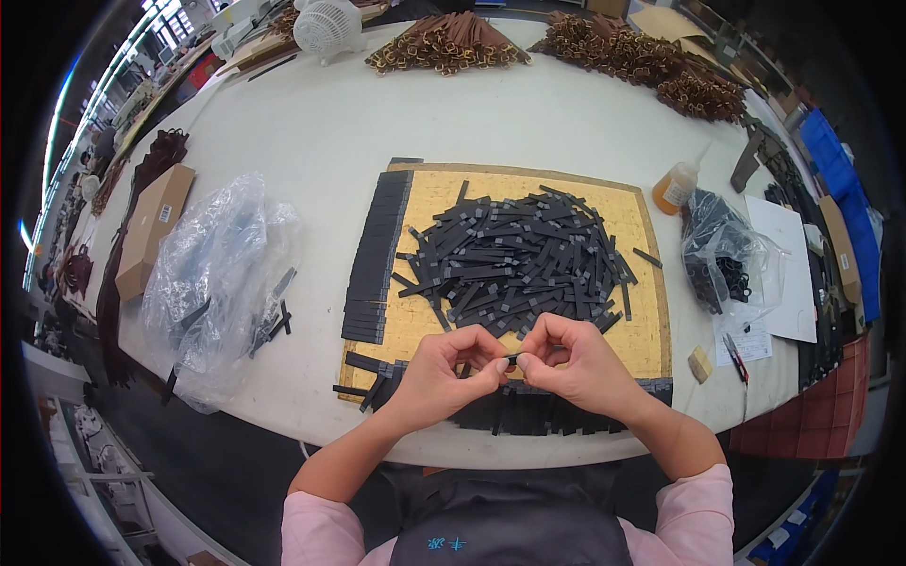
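Note:
Just above the front part of a yellow board (630, 354), my two hands meet at a small black strip (512, 359). My left hand (455, 374) pinches one side of it between thumb and forefinger, while my right hand (574, 362) grips the other side the same way. Fingers cover most of the strip. Beyond them lies a loose pile of short black strips (514, 247) with greyish ends. Overlapping black strips line the board's left edge (377, 245), and another row (538, 411) runs along its front edge, under my forearms.
On the left lie a clear plastic bag (212, 283) and a cardboard box (156, 226). To the right are an amber liquid bottle (676, 187), a bag of black loops (722, 255), a beige block (699, 365) and snips (736, 358). Brown strap bundles (448, 45) and a white fan (328, 28) stand behind.

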`<state>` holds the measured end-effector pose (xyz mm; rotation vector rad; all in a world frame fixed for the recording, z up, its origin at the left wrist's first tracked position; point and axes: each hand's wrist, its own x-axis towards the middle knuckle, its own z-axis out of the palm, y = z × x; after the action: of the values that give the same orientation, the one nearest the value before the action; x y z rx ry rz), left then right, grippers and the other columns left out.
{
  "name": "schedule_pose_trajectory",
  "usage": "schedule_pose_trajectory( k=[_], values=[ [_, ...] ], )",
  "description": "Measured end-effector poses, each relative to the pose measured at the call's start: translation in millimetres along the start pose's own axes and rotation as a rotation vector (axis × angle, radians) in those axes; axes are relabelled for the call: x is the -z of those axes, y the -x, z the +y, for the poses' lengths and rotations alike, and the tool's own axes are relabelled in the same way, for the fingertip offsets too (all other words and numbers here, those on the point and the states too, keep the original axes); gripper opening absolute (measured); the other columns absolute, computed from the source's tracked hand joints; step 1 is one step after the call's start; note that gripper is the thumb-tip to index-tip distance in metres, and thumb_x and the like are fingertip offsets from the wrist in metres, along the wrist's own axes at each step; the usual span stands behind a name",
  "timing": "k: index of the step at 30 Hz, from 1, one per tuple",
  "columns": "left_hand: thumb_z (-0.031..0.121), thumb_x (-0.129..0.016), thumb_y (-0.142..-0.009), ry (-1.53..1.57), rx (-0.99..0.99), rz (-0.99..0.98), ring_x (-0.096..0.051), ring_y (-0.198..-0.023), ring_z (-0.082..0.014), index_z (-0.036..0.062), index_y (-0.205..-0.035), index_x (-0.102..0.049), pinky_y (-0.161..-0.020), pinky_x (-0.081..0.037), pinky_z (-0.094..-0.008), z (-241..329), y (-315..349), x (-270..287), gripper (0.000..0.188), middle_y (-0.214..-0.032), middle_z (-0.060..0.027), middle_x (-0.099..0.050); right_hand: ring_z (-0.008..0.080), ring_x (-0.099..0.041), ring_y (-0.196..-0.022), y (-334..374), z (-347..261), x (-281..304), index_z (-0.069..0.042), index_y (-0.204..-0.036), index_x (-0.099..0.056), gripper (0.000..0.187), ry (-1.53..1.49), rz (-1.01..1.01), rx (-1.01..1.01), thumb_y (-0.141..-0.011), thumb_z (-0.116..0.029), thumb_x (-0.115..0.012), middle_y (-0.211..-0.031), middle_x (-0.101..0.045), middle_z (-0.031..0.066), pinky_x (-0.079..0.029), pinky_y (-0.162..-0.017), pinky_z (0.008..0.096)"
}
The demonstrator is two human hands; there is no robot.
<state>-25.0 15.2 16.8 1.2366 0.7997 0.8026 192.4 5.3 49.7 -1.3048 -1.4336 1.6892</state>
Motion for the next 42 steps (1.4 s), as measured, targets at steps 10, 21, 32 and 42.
schedule_pose_trajectory(
  k=[10, 21, 32, 42],
  values=[
    [0.001, -0.073, -0.082, -0.359, -0.262, 0.005, -0.068, -0.076, -0.0111, -0.0021, -0.093, -0.069, -0.069, -0.051, -0.0236, 38.5, 0.2, -18.6, 0.012, -0.083, -0.0057, -0.069, 0.009, -0.063, -0.075, 23.3, -18.9, 5.9, -0.001, -0.089, -0.06, 0.014, 0.206, 0.128, 0.336, -0.084, -0.003, -0.073, -0.079, -0.065, 0.0025, -0.052, -0.075, 0.0261],
    [-0.004, -0.073, -0.079, -0.49, -0.341, 0.037, -0.065, -0.075, -0.0163, 0.0001, -0.092, -0.067, -0.069, -0.051, -0.0278, 48.7, 3.3, -38.5, 0.014, -0.081, -0.0069, -0.067, 0.0205, -0.065, -0.072, 31.6, -11.8, 11.4, -0.002, -0.085, -0.062, 0.015, 0.384, 0.201, 0.533, -0.078, -0.004, -0.075, -0.078, -0.064, 0.0068, -0.051, -0.066, 0.0319],
    [-0.004, -0.071, -0.08, -0.544, -0.392, 0.019, -0.066, -0.081, -0.0217, 0.0007, -0.094, -0.069, -0.072, -0.053, -0.0308, 37.7, 15.0, -29.9, 0.015, -0.09, -0.0082, -0.069, 0.018, -0.068, -0.071, 40.0, -1.6, 5.2, -0.002, -0.101, -0.068, 0.018, 0.394, 0.16, 0.56, -0.085, -0.006, -0.076, -0.085, -0.067, 0.0072, -0.056, -0.062, 0.0279],
    [-0.004, -0.074, -0.079, -0.803, -0.553, 0.057, -0.066, -0.08, -0.0252, 0.0021, -0.099, -0.069, -0.068, -0.054, -0.033, 28.5, 15.0, -23.8, 0.022, -0.091, -0.0082, -0.068, 0.0172, -0.065, -0.07, 31.2, 3.7, 0.5, -0.005, -0.097, -0.068, 0.017, 0.473, 0.202, 0.606, -0.082, -0.003, -0.076, -0.084, -0.068, 0.005, -0.051, -0.059, 0.0305]
  ],
)
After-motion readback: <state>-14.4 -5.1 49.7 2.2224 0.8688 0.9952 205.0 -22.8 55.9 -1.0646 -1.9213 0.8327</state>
